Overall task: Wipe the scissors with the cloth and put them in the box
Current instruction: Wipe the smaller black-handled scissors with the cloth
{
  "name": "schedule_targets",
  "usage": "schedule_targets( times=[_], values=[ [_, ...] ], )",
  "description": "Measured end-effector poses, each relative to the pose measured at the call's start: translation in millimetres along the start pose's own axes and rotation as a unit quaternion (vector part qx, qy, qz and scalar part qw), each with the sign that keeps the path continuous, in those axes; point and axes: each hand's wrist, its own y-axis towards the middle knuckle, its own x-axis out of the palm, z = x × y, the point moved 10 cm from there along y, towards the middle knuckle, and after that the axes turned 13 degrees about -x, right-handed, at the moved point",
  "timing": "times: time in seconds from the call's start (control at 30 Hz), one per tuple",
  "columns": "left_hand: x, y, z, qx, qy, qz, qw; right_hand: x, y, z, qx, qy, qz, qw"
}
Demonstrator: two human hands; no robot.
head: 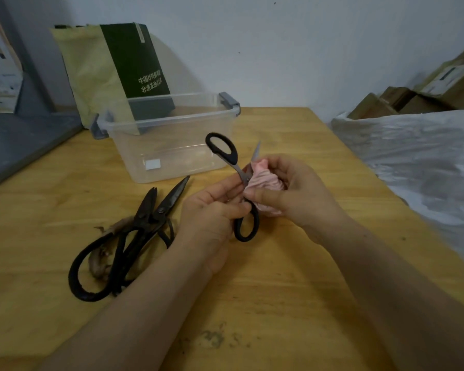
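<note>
My left hand (212,210) pinches the black-handled steel scissors (235,163) near the pivot, splayed open, one loop pointing away. My right hand (298,194) clamps the bunched pink cloth (263,180) round a blade. The clear plastic box (177,153) sits just beyond on the wooden tabletop (279,277), nearer my left

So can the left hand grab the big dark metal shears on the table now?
Probably not yet: the left hand grips the black-handled silver scissors. The big dark metal shears lie close beside it, nothing between.
</note>
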Motion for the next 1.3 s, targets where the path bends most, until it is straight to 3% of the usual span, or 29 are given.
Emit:
schedule_targets(
  times=[0.37, 0.57, 0.67, 0.77, 0.83, 1.07, 1.17, 1.3],
  values=[
    [1.5, 0.1, -1.3, 0.008, 0.006, -0.005, 1.0, -4.2, 2.2, 18.2, 0.012, -0.041, 0.033, 0.999],
    [1.3, 2.2, -2.7, -0.011, -0.021, -0.022, 0.999, 1.4, 2.2, 11.6, -0.011, -0.036, -0.007, 0.999],
    [-0.6, 4.4, -6.6, -0.015, -0.025, -0.013, 1.0, 3.2, 4.1, 0.9, -0.064, -0.146, -0.013, 0.987],
    [1.2, 5.7, -7.4, -0.012, -0.015, -0.016, 1.0, 2.7, 6.8, -5.6, -0.079, -0.301, -0.011, 0.95],
    [0.3, 6.0, -6.5, -0.011, -0.013, -0.009, 1.0, 2.1, 7.1, -8.8, -0.08, -0.348, -0.006, 0.934],
    [-0.4, 4.6, -7.7, -0.021, -0.027, -0.01, 0.999, 6.6, 2.5, 1.4, -0.031, -0.173, -0.049, 0.983],
    [2.6, 3.0, -7.2, -0.023, -0.013, -0.011, 1.0, -1.5, 4.3, -6.4, -0.061, -0.198, 0.006, 0.978],
    [4.5, 4.1, -4.1, -0.018, -0.025, -0.001, 1.0, -24.9, 8.6, 5.4, -0.021, -0.126, 0.074, 0.989]
  ],
)
